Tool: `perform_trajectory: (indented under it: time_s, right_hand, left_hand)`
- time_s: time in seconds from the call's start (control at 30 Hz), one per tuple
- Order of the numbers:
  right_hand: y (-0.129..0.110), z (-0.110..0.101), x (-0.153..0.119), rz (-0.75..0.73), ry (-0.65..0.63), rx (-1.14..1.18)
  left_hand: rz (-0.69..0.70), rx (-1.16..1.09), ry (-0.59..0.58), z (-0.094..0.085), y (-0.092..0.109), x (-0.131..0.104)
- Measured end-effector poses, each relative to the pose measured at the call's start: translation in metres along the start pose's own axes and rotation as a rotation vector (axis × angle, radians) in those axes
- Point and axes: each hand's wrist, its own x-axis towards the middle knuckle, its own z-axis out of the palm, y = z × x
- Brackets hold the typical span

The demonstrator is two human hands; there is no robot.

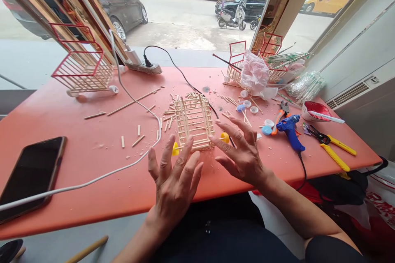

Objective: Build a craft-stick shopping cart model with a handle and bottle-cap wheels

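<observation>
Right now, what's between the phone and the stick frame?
Between the phone and frame, the head view shows a white cable and short loose sticks.

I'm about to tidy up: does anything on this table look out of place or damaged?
Nothing looks plainly damaged. Short loose sticks lie scattered left of the stick frame at odd angles, like spilled offcuts. The white cable also looks out of place: it trails across the table and over the phone.
</observation>
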Motion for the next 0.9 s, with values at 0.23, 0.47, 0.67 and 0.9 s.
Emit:
perform_trajectory:
  time_s: [0.23,0.47,0.67,0.9]
  right_hand:
    - [-0.007,0.0024,0.0018,-0.066,-0.071,0.009]
    - [-0.0076,0.0036,0.0026,-0.06,-0.075,0.007]
    - [-0.0079,0.0028,0.0036,-0.048,-0.087,-0.006]
    - [-0.0045,-0.0001,0.0029,-0.037,-0.07,-0.006]
  left_hand:
    - [0.051,0.014,-0.017,0.0045,-0.0028,-0.0014]
    - [0.045,0.03,-0.028,0.006,-0.0048,-0.0034]
    - [0.036,0.028,-0.03,0.006,-0.0041,-0.0038]
    - [0.035,0.024,-0.017,0.0054,-0.0043,-0.0019]
